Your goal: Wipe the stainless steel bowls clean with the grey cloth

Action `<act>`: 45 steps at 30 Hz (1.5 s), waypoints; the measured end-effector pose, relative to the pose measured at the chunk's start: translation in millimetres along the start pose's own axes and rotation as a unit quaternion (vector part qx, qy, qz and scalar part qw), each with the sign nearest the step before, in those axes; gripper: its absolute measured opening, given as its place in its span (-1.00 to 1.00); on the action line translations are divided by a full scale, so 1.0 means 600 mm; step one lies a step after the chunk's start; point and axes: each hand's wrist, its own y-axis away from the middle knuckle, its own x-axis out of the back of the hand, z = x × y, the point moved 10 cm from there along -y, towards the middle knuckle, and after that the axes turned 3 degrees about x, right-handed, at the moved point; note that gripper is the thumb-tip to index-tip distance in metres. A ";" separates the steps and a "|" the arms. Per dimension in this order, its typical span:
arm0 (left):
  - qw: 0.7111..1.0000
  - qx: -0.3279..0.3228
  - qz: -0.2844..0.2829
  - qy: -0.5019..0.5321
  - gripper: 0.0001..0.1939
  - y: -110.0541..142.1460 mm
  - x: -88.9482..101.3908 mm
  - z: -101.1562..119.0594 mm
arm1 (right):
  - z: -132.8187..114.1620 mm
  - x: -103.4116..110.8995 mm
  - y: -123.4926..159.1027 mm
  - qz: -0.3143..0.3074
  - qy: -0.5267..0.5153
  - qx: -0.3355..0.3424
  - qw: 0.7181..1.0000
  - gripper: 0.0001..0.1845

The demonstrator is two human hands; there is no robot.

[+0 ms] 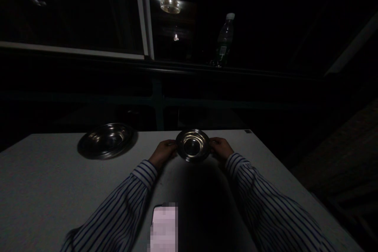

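Observation:
My left hand and my right hand grip opposite sides of the rim of a small round stainless steel dish. The dish sits near the far edge of a pale grey table, and I cannot tell whether it touches the surface. To the left, a larger, wider stainless steel dish rests on the table, apart from both hands. My blue-and-white striped sleeves run back toward me.
A pixelated, lit smartphone lies on the table's near side between my arms. A plastic water bottle stands far beyond the table by a dark window with pale frames. Dark floor lies beyond the table's right edge.

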 end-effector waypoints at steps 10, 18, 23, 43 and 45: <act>0.996 0.004 -0.075 -0.054 -0.82 -0.004 -0.090 0.019 | 0.050 0.081 0.015 0.018 -0.048 -0.039 0.998 -0.89; 0.989 0.008 -0.119 -0.085 -0.84 -0.028 -0.183 0.021 | 0.094 0.159 0.019 0.083 -0.074 -0.046 0.993 -0.84; 0.988 0.011 -0.127 -0.089 -0.88 -0.042 -0.223 0.013 | 0.123 0.183 0.016 0.108 -0.092 -0.045 0.989 -0.82; 0.990 0.016 -0.113 -0.086 -0.81 -0.072 -0.245 0.000 | 0.149 0.191 -0.006 0.156 -0.122 -0.032 0.980 -0.78; 0.989 0.013 -0.114 -0.089 -0.80 -0.071 -0.246 0.001 | 0.149 0.190 -0.006 0.157 -0.109 -0.029 0.981 -0.77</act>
